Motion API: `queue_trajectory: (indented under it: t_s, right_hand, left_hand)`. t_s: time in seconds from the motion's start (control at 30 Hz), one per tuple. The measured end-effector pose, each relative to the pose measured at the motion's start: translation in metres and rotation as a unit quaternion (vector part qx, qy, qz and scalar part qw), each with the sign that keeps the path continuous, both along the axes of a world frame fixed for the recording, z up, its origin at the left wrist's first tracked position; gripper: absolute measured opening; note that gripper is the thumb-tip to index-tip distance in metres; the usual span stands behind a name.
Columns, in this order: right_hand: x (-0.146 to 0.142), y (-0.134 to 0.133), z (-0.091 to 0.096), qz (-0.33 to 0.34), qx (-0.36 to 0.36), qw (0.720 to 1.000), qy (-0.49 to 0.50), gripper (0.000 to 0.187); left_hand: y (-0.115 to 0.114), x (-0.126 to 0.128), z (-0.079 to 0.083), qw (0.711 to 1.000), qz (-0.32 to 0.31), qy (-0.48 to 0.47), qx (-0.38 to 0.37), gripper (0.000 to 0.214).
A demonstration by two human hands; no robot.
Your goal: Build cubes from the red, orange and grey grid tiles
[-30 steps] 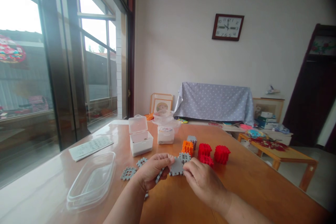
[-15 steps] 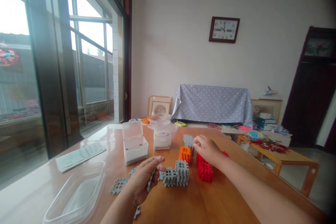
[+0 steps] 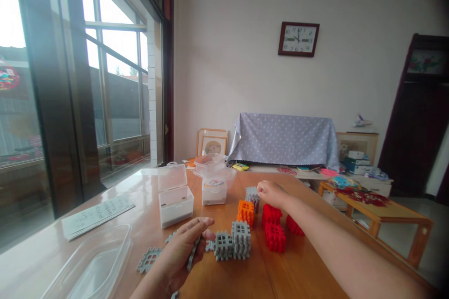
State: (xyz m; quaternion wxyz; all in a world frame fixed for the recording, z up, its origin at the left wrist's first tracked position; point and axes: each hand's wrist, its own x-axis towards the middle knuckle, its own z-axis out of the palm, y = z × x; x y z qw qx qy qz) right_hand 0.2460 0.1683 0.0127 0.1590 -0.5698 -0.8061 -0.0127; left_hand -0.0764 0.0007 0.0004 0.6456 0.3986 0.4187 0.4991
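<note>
My left hand [image 3: 187,245] is closed around a grey interlocking building tile [image 3: 194,253], seen edge-on below the fingers. At the far end of the blocks, my right hand [image 3: 271,192] pinches the right edge of a grey building tile [image 3: 251,191] on top of a grey stack; its fingertips are partly hidden. In front of that stack stands an orange tile stack [image 3: 245,211]. Two joined grey stacks [image 3: 241,240] are just right of my left hand. Red tile stacks [image 3: 275,237] stand below my right forearm. A loose grey tile [image 3: 149,259] lies left of my left wrist.
A lidded clear box [image 3: 176,208] stands open behind my left hand, with another plastic box [image 3: 213,194] beside it. A clear tray [image 3: 87,271] and paper sheets [image 3: 100,216] lie on the left. A low wooden table [image 3: 382,215] stands to the right.
My right hand has stayed by the far grey stack, and the tile at its fingers has come down onto that stack. The view has shifted slightly; my left hand still holds its tile.
</note>
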Motion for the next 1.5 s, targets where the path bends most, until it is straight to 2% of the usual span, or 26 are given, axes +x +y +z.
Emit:
queue_trajectory:
  t_s: [0.13, 0.5, 0.6, 0.7, 0.8, 0.87, 0.93, 0.97, 1.03, 1.13, 1.23, 1.3, 1.43, 1.5]
  right_hand:
    - [0.003, 0.006, -0.005, 0.001, -0.021, 1.0, -0.022, 0.031]
    - [0.006, 0.005, -0.01, -0.006, -0.038, 0.999, -0.016, 0.034]
    - [0.005, -0.003, -0.002, -0.008, -0.014, 1.0, 0.004, 0.024]
    - [-0.003, -0.018, 0.012, -0.007, 0.038, 0.998, 0.04, 0.01]
    - [-0.025, -0.045, 0.024, 0.009, 0.091, 0.993, 0.079, 0.018]
    - [-0.049, -0.072, 0.029, 0.039, 0.109, 0.988, 0.099, 0.02]
    - [-0.077, -0.104, 0.03, 0.105, 0.119, 0.977, 0.139, 0.017]
    - [-0.091, -0.12, 0.029, 0.142, 0.11, 0.971, 0.157, 0.016]
    - [-0.117, -0.15, 0.024, 0.17, 0.088, 0.965, 0.18, 0.015]
    - [-0.144, -0.178, 0.009, 0.137, 0.037, 0.971, 0.193, 0.022]
    - [-0.157, -0.181, -0.009, 0.104, -0.018, 0.969, 0.222, 0.027]
    - [-0.16, -0.175, -0.018, 0.101, -0.059, 0.955, 0.273, 0.027]
    - [-0.159, -0.165, -0.021, 0.062, -0.175, 0.892, 0.412, 0.03]
    - [-0.156, -0.164, -0.018, 0.056, -0.21, 0.862, 0.458, 0.033]
  left_hand:
    - [0.002, -0.001, -0.002, 1.0, -0.004, 0.006, 0.008, 0.041]
    - [0.003, 0.0, -0.005, 1.0, -0.002, 0.022, 0.01, 0.041]
    - [0.003, 0.0, -0.005, 1.0, 0.005, 0.023, 0.007, 0.044]
    - [0.004, -0.001, -0.006, 1.0, 0.021, 0.015, 0.001, 0.049]
    - [0.007, 0.0, -0.007, 0.999, 0.03, -0.013, -0.017, 0.056]
    - [0.009, 0.0, -0.009, 0.999, 0.016, -0.041, -0.03, 0.06]
    - [0.011, 0.0, -0.01, 0.998, 0.0, -0.062, -0.03, 0.065]
    - [0.011, -0.001, -0.011, 0.997, 0.0, -0.067, -0.026, 0.068]
    - [0.011, -0.001, -0.011, 0.997, 0.004, -0.075, -0.014, 0.071]
    - [0.01, -0.001, -0.011, 0.996, -0.001, -0.084, -0.002, 0.075]
    - [0.009, 0.0, -0.01, 0.996, -0.019, -0.089, 0.006, 0.077]
    - [0.008, 0.0, -0.008, 0.995, -0.021, -0.098, 0.013, 0.074]
    - [0.005, 0.002, -0.007, 0.993, -0.003, -0.117, 0.027, 0.05]
    - [0.004, 0.002, -0.008, 0.993, -0.012, -0.113, 0.041, 0.035]
